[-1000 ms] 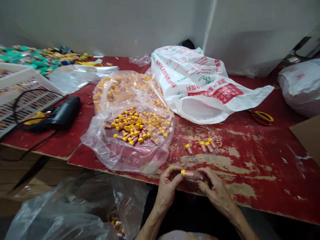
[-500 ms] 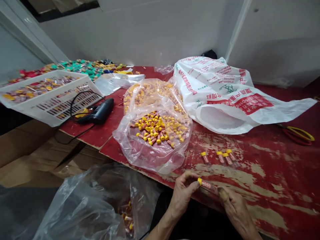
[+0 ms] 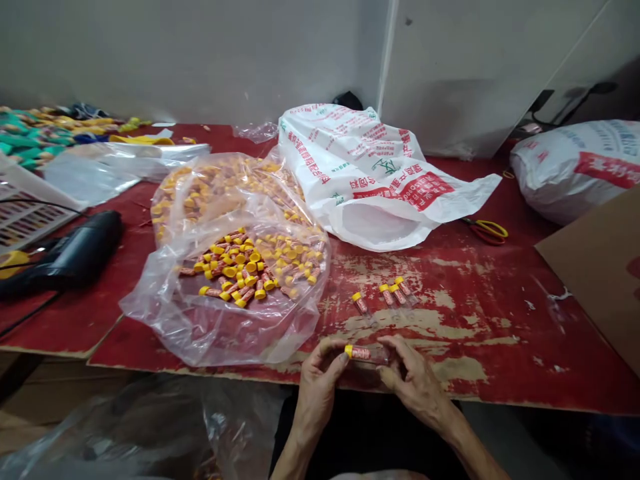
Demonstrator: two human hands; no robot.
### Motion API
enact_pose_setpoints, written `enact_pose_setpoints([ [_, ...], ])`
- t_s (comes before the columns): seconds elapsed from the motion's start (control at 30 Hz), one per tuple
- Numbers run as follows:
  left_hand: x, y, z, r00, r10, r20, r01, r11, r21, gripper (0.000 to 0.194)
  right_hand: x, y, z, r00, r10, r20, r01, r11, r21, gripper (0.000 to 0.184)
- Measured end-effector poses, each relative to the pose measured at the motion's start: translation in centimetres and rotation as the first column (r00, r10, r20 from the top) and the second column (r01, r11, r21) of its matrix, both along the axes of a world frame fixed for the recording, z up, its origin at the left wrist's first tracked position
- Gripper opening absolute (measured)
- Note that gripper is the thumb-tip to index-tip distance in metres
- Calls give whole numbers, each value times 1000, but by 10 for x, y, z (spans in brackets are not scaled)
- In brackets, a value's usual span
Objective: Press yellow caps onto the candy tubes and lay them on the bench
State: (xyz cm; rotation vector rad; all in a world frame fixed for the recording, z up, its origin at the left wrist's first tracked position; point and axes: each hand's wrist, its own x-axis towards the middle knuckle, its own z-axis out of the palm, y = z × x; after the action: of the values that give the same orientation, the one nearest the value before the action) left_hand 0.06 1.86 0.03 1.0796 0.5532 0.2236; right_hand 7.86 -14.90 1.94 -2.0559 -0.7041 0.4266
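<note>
Between my two hands lies a small clear vial (image 3: 361, 353) with a yellow cap and pink-and-white contents, held nearly level above the table's front edge. My left hand (image 3: 316, 383) pinches it at the capped end with thumb and forefinger. At the other end, which looks like clear plastic reaching past the contents, my right hand (image 3: 417, 385) has its thumb and fingers closed. Just beyond, one similar vial (image 3: 361, 305) lies apart, and a small group of vials (image 3: 395, 295) rests to its right. An open plastic bag (image 3: 165, 317) on the left holds a pile of yellow-capped vials (image 3: 243, 267).
A white printed sack (image 3: 350, 167) lies behind, near yellow-and-red-handled scissors (image 3: 490, 231). On the left are a black tool (image 3: 90, 253) with a cord and a white basket (image 3: 30, 207). A cardboard piece (image 3: 595, 267) and another sack (image 3: 575, 167) stand right.
My view has swung to the right, bringing the cardboard and second sack in. Both hands still hold the vial, now more level, and the right fingers have shifted around its clear end.
</note>
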Motion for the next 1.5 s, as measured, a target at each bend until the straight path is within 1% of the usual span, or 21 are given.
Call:
enact_pose_setpoints([
  [0.03, 1, -1, 1, 1000, -5, -4, 5, 1000, -7, 23, 1, -1, 0, 1000, 14, -3, -14, 1000, -2, 25],
  [0.07, 2, -2, 1, 1000, -13, -6, 13, 1000, -15, 23, 1, -1, 0, 1000, 15, -9, -15, 1000, -7, 28],
  [0.13, 4, -5, 3, 1000, -25, -10, 25, 999, -31, 25, 2, -3, -1, 999, -29, -21, 29, 1000, -6, 44],
  [0.17, 5, -6, 4, 1000, -22, -12, 22, 999, -33, 25, 3, -3, -2, 998, -53, -26, 53, 999, 4, 45],
  [0.27, 8, -8, 5, 1000, -1, -8, 1, 999, -45, 25, 4, -6, -1, 996, -82, -22, 83, 996, 44, 25],
  [0.4, 9, -8, 4, 1000, 1, -1, -1, 999, -50, 24, 5, -8, -1, 999, -46, -26, 46, 999, 16, 18],
  [0.5, 8, -9, 2, 1000, -4, 1, 4, 999, -39, 24, 5, -9, -4, 997, -69, -32, 69, 998, -3, 39],
  [0.53, 8, -9, 2, 1000, -2, 4, 2, 999, -39, 24, 5, -9, -4, 996, -83, -37, 83, 997, 2, 39],
  [0.6, 7, -8, 2, 1000, 7, 10, -6, 999, -43, 23, 4, -9, -3, 995, -83, -51, 84, 996, 19, 26],
  [0.7, 7, -8, 4, 1000, 8, 5, -7, 999, -39, 23, 4, -9, 0, 998, -19, -55, 20, 1000, 19, 21],
  [0.73, 7, -8, 4, 1000, 3, 2, -3, 999, -36, 23, 3, -8, 0, 999, -8, -49, 9, 1000, 11, 23],
  [0.8, 7, -7, 5, 1000, -9, -1, 9, 1000, -28, 23, 3, -8, -1, 999, -30, -37, 30, 1000, 8, 41],
  [0.83, 7, -7, 5, 1000, -14, 0, 14, 1000, -24, 23, 3, -7, -2, 998, -52, -33, 53, 999, 13, 44],
  [0.93, 5, -5, 3, 1000, -10, 7, 10, 1000, -1, 24, 2, -7, -1, 996, -82, -42, 83, 996, 34, 30],
  [1.0, 5, -5, 3, 1000, -9, 14, 9, 1000, 0, 24, 1, -6, 0, 996, -65, -59, 67, 997, 31, 32],
  [1.07, 5, -5, 3, 1000, -16, 13, 16, 1000, -10, 24, 0, -4, 0, 995, -61, -75, 63, 998, 24, 24],
  [1.17, 5, -6, 6, 1000, -24, 7, 24, 999, -32, 24, 0, -2, -4, 992, -100, -78, 102, 995, 19, 40],
  [1.2, 4, -6, 6, 1000, -23, 7, 23, 999, -37, 24, 1, -2, -5, 991, -113, -78, 115, 993, 20, 42],
  [1.3, 4, -6, 6, 1000, -8, 12, 9, 999, -39, 22, 2, -3, -3, 992, -88, -85, 91, 996, 24, 31],
  [1.4, 5, -5, 3, 1000, -1, 12, 1, 1000, -2, 22, 2, -5, 2, 994, -23, -105, 26, 999, 23, 29],
  [1.5, 8, -6, 1, 1000, -14, 11, 13, 997, 72, 22, 3, -4, 2, 996, -47, -80, 48, 999, 5, 39],
])
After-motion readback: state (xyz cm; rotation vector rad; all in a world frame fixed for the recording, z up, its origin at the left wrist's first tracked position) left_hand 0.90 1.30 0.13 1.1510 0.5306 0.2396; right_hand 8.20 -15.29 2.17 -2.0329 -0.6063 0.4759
